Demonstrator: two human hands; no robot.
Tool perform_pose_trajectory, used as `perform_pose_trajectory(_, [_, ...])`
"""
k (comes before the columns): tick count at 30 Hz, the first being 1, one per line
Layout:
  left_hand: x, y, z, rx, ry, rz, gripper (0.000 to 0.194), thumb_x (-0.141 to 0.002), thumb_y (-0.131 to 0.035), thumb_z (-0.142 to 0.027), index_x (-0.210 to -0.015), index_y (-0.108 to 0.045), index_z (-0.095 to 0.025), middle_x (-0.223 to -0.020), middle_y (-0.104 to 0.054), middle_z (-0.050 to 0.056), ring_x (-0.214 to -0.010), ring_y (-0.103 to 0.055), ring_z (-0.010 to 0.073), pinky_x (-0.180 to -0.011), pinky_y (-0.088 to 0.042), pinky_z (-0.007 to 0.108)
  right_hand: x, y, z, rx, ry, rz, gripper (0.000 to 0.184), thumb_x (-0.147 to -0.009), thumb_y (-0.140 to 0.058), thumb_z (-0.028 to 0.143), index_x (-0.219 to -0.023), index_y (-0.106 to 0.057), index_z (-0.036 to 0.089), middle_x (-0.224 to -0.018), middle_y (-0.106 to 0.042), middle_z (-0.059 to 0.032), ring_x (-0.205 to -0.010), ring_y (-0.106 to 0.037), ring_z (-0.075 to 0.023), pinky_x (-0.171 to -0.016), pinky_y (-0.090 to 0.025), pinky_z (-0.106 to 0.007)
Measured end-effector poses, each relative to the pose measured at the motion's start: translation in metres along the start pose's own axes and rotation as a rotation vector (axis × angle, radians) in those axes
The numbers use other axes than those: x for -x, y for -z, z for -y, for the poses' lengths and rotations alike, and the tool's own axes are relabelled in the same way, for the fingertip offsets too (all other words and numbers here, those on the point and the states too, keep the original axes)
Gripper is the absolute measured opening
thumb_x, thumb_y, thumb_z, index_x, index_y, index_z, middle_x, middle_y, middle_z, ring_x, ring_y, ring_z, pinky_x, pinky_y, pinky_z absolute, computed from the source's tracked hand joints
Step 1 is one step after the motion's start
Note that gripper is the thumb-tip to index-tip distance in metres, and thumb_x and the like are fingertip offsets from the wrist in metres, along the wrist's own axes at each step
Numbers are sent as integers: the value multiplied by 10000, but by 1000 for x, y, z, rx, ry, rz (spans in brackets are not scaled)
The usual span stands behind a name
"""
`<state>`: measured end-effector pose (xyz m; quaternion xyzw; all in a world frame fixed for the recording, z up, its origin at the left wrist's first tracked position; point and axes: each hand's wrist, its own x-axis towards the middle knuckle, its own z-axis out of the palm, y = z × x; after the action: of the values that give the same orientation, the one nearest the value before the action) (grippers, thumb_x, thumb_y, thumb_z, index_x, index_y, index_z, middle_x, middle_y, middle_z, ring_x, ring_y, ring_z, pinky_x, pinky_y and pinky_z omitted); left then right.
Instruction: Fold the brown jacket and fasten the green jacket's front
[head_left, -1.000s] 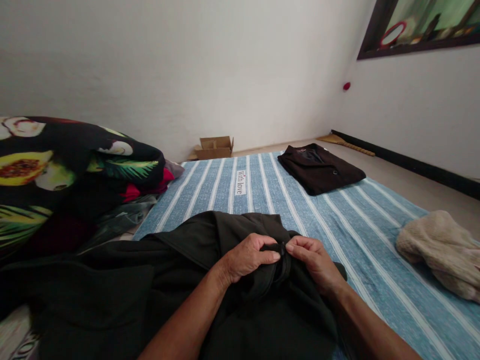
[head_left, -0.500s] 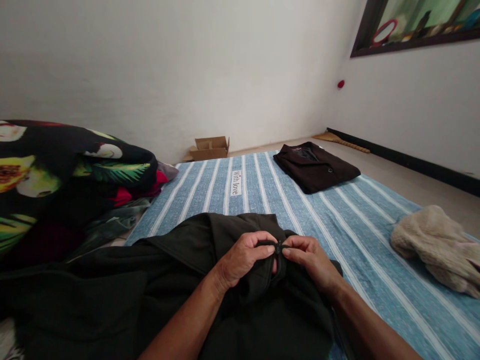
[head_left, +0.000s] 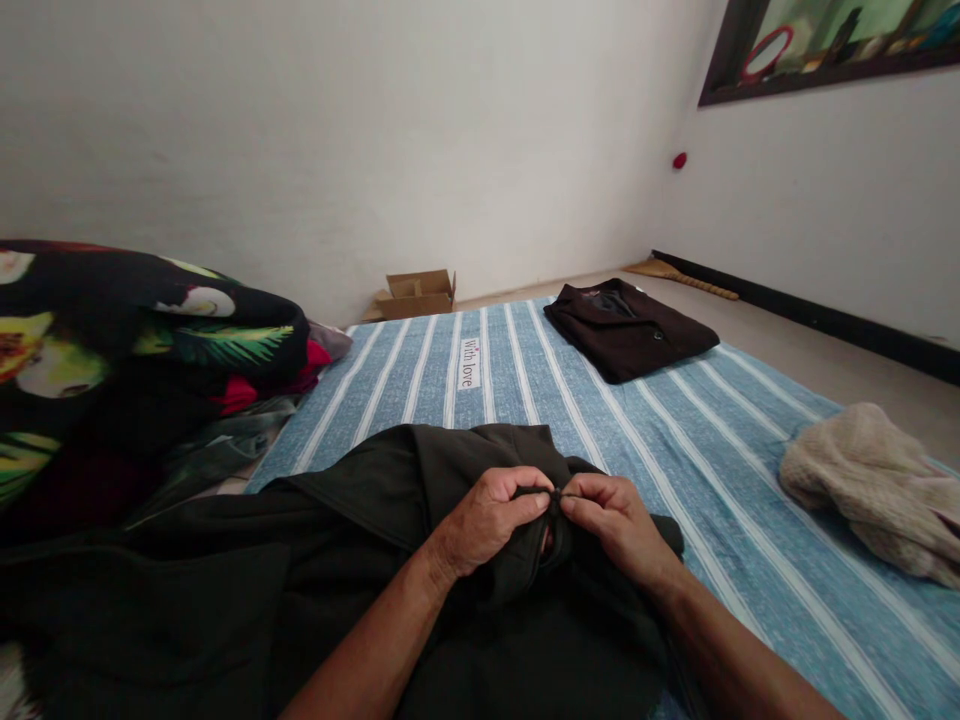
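A dark, nearly black coat [head_left: 480, 447] lies spread in front of me, with a wide folded flap at its far side. My left hand [head_left: 489, 518] pinches one edge of the coat between thumb and fingers. From the other side, my right hand [head_left: 621, 522] pinches the facing edge. Between my fingertips sits a small dark fastener [head_left: 556, 497], too small to make out exactly. Just below it the cloth gapes, and a bit of skin shows through.
Under the coat is a blue-and-white striped sheet [head_left: 420, 370]. A folded dark brown garment [head_left: 626, 335] lies at the far right, a beige fleecy garment [head_left: 870, 490] at the right edge. Printed cloth [head_left: 150, 310] heaps up on the left. A cardboard box [head_left: 420, 293] stands by the wall.
My fingertips have come slightly closer together around the fastener, and the gap below it looks narrower. The coat stays in much the same place.
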<state>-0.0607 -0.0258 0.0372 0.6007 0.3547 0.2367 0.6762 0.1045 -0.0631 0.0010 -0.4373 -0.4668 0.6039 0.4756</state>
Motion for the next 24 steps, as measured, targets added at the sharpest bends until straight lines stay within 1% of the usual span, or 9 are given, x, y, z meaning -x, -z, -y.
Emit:
perform_pose_trajectory(5, [0,1,-3,-171,-75,26,153,-803,-539,-276,-757,-596,-142,-620,-585,-12,-587,-523,108,-592,-412,219,0,-2,-4,-28,12,-41,236,-725,-616,345,-589,-561,160,-509,-503,21,-480,-429,-100,-473,-316,-232])
perform_pose_trajectory(9, [-2,1,-2,-274,-120,-13,149,-802,-532,-263,-751,-609,-146,-659,-584,-17,-640,-527,114,-634,-418,220,0,-2,-4,-27,48,-73,239,-737,-617,359,-613,-575,159,-519,-505,20,-491,-438,-104,-481,-324,-235])
perform_pose_trajectory(11, [-2,0,-1,-277,-129,-54,150,-810,-521,-258,-803,-624,-149,-712,-604,-11,-687,-543,123,-661,-426,224,0,-1,-3,17,79,-78,245,-755,-612,365,-630,-588,157,-545,-513,19,-512,-435,-98,-495,-328,-229])
perform_pose_trajectory(13, [-2,-1,0,-254,-152,-102,168,-804,-520,-218,-912,-636,-161,-824,-639,-1,-778,-569,136,-728,-433,234,-1,-1,-1,69,109,-94,246,-761,-616,361,-629,-594,155,-573,-519,20,-534,-428,-90,-510,-332,-222])
perform_pose_trajectory(15, [-2,-2,-1,-211,-182,-123,266,-768,-539,-147,-1015,-630,-185,-958,-655,2,-895,-577,149,-812,-421,243,-1,0,-1,80,127,-104,228,-760,-623,353,-650,-607,154,-609,-530,18,-560,-429,-88,-527,-338,-217])
perform_pose_trajectory(17, [-1,-4,-1,-174,-202,-121,335,-723,-575,-107,-1040,-633,-201,-1021,-654,-2,-959,-571,159,-858,-405,247,-2,0,0,58,119,-110,221,-750,-635,356,-666,-609,153,-617,-517,22,-565,-417,-85,-523,-329,-214])
perform_pose_trajectory(19, [-2,-5,-1,-162,-219,-148,286,-708,-621,-130,-985,-654,-193,-969,-663,0,-927,-579,161,-848,-410,249,-3,0,0,47,98,-115,245,-737,-648,367,-643,-593,148,-584,-478,33,-542,-381,-76,-499,-300,-208])
perform_pose_trajectory(21, [-3,-5,0,-174,-258,-211,180,-707,-650,-168,-887,-669,-172,-875,-660,6,-862,-584,158,-822,-418,255,-3,0,1,60,85,-126,275,-718,-667,374,-602,-573,143,-547,-435,43,-519,-341,-66,-478,-267,-205])
perform_pose_trajectory(24, [-5,-4,2,-169,-347,-246,60,-723,-646,-173,-778,-659,-155,-809,-644,18,-822,-584,158,-804,-428,271,-2,1,2,44,77,-120,277,-704,-685,383,-618,-590,137,-547,-444,40,-517,-339,-64,-475,-256,-205])
